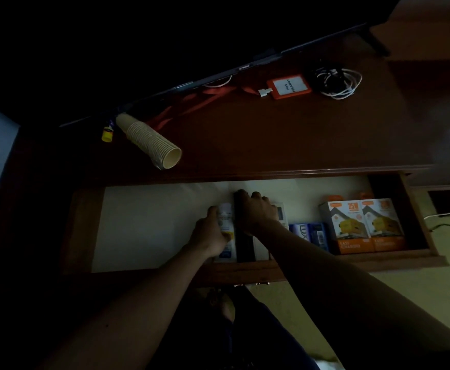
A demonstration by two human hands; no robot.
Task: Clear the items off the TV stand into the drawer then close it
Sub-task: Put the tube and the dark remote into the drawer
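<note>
I see the dark wooden TV stand [272, 134] filling most of the view, with the lower edge of a television [218, 73] running along its back. Below its front edge the drawer [144, 225] stands pulled out, its pale floor bare on the left side and packed on the right.

Both my hands are down in the drawer, side by side near the middle. My left hand [210, 236] is wrapped around a white box [226, 220] with yellow and blue print, fingers closed on its left side. My right hand [256, 212] lies over the top of a tall black box [244, 247], fingers curled over its far end; the black box touches the white one on its right. Further right sit two blue boxes [309, 233], then two orange and white charger boxes [362, 225] against the drawer's right wall.

Still on the stand top: a stack of paper cups [149, 141] lying on its side near the left, a small yellow-capped bottle [107, 133] just beside it, a red lanyard [192, 102] leading to an orange badge holder [289, 86], and a tangle of white and black cables [336, 82] near the badge.
</note>
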